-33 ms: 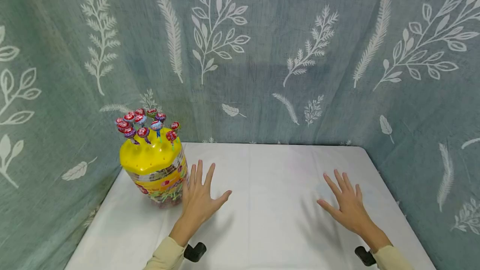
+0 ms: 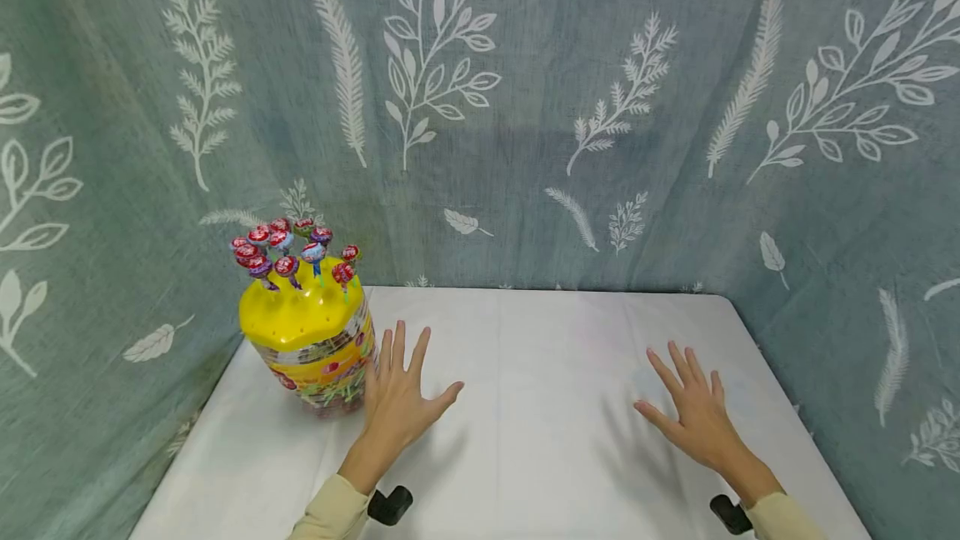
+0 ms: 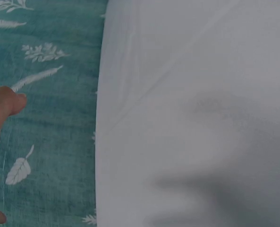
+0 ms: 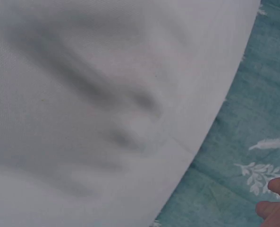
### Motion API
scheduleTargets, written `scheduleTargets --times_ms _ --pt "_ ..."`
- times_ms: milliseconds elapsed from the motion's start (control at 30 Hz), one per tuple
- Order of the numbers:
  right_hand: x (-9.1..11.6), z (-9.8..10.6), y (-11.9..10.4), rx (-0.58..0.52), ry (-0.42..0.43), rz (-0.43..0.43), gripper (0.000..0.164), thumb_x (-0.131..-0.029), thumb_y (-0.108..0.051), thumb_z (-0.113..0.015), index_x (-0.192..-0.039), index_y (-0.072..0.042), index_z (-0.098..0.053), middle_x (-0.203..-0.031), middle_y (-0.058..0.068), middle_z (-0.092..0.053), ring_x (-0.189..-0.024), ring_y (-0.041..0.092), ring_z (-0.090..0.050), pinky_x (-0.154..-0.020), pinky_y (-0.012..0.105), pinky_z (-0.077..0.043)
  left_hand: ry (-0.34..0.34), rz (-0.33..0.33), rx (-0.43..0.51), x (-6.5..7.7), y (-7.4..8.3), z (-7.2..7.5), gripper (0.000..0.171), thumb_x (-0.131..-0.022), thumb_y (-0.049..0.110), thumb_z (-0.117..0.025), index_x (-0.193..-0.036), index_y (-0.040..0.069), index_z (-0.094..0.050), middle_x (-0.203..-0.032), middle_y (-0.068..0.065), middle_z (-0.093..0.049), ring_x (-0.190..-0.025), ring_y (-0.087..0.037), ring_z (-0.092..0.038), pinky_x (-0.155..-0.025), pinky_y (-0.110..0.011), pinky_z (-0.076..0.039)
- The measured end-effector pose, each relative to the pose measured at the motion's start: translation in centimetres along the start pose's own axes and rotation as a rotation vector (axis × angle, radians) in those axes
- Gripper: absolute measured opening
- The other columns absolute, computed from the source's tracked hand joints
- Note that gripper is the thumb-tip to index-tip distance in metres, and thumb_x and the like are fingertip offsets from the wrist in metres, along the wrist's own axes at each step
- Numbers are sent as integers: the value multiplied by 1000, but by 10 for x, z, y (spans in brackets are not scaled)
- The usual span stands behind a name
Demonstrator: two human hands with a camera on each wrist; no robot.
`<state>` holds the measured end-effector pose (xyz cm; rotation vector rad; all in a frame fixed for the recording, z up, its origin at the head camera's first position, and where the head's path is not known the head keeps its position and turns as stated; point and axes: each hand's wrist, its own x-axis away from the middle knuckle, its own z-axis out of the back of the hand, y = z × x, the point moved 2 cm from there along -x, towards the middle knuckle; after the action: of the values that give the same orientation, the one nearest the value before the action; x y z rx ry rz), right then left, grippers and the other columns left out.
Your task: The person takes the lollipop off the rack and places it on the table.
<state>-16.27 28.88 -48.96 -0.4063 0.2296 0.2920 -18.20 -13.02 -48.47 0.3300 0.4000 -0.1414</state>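
A round tub (image 2: 330, 357) with a yellow lid (image 2: 288, 315) and a clear, printed body stands at the left of the table. Several wrapped lollipops (image 2: 287, 266) stick up from holes in that lid. My left hand (image 2: 397, 402) is just right of the tub, fingers straight and spread, holding nothing; whether it touches the tub's side I cannot tell. Over the right part of the table my right hand (image 2: 699, 422) hovers with spread fingers and nothing in it. Only fingers (image 3: 7, 104) show at the edge of the left wrist view, and fingers (image 4: 276, 205) in the right wrist view.
A white cloth covers the table (image 2: 540, 407), and both hands cast shadows on it. Behind and on both sides hangs a grey-green curtain (image 2: 525, 223) with white leaf prints. Each wrist carries a small black device, such as the left one (image 2: 390, 505).
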Motion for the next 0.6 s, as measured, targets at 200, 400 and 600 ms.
scheduleTargets --times_ms 200,400,600 --pt "2 -2 2 7 -8 -22 80 -85 -47 -62 -151 -24 -24 -154 22 -16 -141 41 -2 -95 75 -1 46 -37 -12 -3 4 1 94 -72 67 -62 -148 19 -35 -154 -18 -20 -140 -37 -17 -103 -64 -18" --pt "1 3 1 0 14 -15 81 -85 -45 -64 -152 -26 -22 -155 20 -14 -141 41 -3 -95 75 -1 57 -54 -41 -3 7 8 93 -72 67 -61 -148 20 -35 -155 -16 -18 -140 -35 -17 -104 -63 -19" --pt "3 9 -3 -37 26 -15 79 -85 -42 -65 -151 -26 -25 -153 22 -18 -140 44 -8 -94 76 -6 72 -75 -32 2 12 26 91 -72 64 -63 -147 20 -36 -155 -14 -19 -140 -34 -18 -101 -63 -24"
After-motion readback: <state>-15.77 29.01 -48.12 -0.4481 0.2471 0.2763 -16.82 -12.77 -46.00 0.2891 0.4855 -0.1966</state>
